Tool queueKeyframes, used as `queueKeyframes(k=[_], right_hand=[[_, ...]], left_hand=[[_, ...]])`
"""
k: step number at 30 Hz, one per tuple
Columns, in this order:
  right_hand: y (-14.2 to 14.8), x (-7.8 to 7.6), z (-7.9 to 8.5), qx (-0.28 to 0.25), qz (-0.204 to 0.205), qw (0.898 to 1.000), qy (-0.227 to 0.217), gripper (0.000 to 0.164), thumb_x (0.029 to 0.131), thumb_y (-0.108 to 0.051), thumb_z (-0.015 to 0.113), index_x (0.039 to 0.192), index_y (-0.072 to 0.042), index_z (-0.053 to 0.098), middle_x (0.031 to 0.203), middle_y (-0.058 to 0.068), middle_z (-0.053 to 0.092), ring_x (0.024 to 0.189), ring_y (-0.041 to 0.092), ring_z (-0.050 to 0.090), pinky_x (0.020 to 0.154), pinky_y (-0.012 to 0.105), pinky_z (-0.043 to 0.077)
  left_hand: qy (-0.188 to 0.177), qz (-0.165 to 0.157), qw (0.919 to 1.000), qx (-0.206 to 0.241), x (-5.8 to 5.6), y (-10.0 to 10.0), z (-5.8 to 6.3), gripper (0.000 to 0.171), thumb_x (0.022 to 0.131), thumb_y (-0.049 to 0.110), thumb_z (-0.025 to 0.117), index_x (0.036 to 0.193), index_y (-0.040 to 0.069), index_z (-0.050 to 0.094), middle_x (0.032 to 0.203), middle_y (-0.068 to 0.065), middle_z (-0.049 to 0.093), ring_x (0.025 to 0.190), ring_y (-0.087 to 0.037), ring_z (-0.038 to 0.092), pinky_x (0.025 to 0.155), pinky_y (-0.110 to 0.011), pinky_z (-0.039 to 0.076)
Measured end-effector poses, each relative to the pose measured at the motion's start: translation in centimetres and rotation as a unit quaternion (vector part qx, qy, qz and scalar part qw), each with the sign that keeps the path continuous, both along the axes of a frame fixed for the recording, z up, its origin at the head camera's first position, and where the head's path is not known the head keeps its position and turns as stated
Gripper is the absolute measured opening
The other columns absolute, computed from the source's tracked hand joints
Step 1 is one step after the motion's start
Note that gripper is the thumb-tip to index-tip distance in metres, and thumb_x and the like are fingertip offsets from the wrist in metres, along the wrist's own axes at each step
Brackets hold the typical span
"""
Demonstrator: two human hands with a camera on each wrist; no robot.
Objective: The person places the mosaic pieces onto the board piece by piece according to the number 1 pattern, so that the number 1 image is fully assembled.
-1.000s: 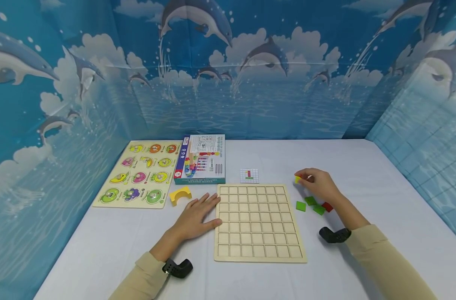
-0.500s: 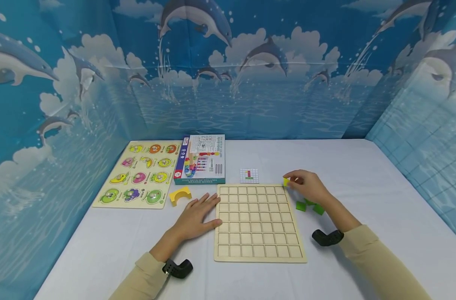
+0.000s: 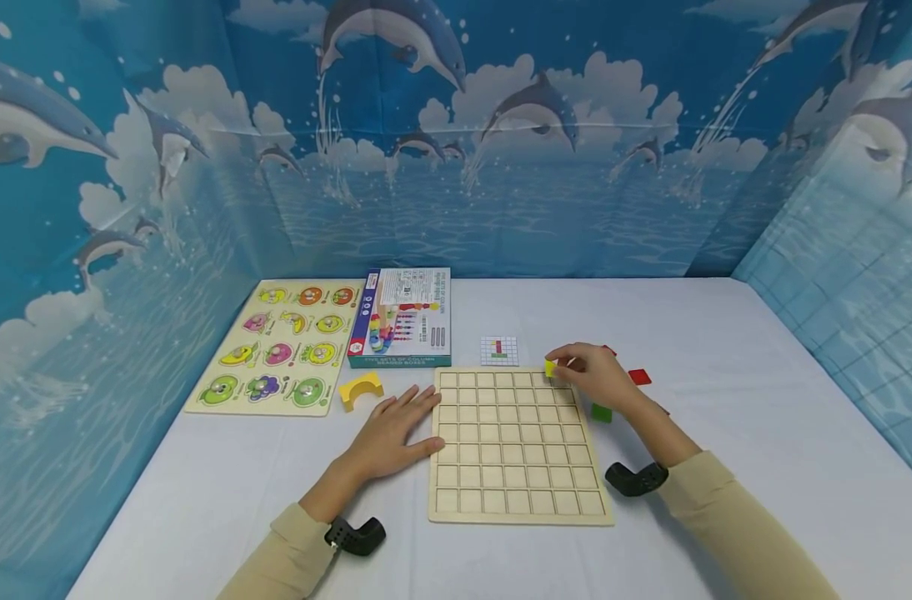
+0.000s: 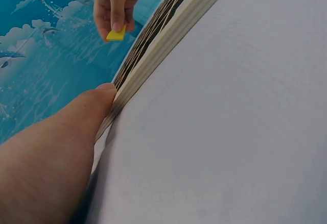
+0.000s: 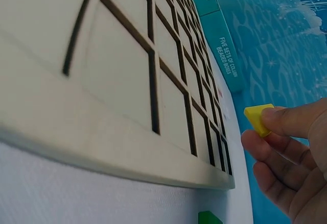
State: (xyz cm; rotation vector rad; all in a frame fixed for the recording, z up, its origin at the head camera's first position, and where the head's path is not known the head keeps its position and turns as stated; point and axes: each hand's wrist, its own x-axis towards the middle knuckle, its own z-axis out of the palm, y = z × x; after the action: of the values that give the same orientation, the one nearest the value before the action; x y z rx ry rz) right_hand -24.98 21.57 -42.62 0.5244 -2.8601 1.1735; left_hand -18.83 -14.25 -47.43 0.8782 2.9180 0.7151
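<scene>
Between thumb and fingers my right hand point(image 3: 594, 375) pinches a small yellow square tile point(image 5: 259, 118). It is over the far right corner of a pale wooden grid board point(image 3: 504, 455), whose square cells hold no tiles. My left hand point(image 3: 396, 433) lies flat on the table with spread fingers, its fingertips and thumb point(image 4: 104, 94) right at the board's left edge. A small card point(image 3: 498, 351) printed with a grid and a few red and green squares lies just beyond the board. My right hand and forearm partly hide the loose tiles.
Right of the board lie a green tile point(image 3: 602, 412) and a red tile point(image 3: 639, 377). At the left are a yellow arch block point(image 3: 361, 390), a boxed toy set point(image 3: 400, 318) and a fruit puzzle board point(image 3: 276, 350). A dolphin-print curtain point(image 3: 501, 200) stands behind the table.
My right hand has moved left with the yellow tile, from beside the loose tiles to over the board's far right corner. Red tiles have come into view behind it. The left hand has stayed still.
</scene>
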Motion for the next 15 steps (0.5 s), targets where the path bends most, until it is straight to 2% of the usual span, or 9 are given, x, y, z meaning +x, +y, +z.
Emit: queueKeyframes(k=[15], right_hand=[[-2.9, 0.3, -0.3, -0.025, 0.037, 0.999, -0.008, 0.022, 0.093, -0.011, 0.067, 0.113, -0.004, 0.070, 0.095, 0.005, 0.064, 0.080, 0.018, 0.062, 0.071, 0.035, 0.051]], left_hand=[[0.004, -0.004, 1.0000, 0.007, 0.0, 0.0, 0.0, 0.073, 0.094, 0.057, 0.054, 0.151, 0.015, 0.038, 0.157, 0.000, 0.033, 0.146, -0.024, 0.021, 0.115, -0.050, 0.017]])
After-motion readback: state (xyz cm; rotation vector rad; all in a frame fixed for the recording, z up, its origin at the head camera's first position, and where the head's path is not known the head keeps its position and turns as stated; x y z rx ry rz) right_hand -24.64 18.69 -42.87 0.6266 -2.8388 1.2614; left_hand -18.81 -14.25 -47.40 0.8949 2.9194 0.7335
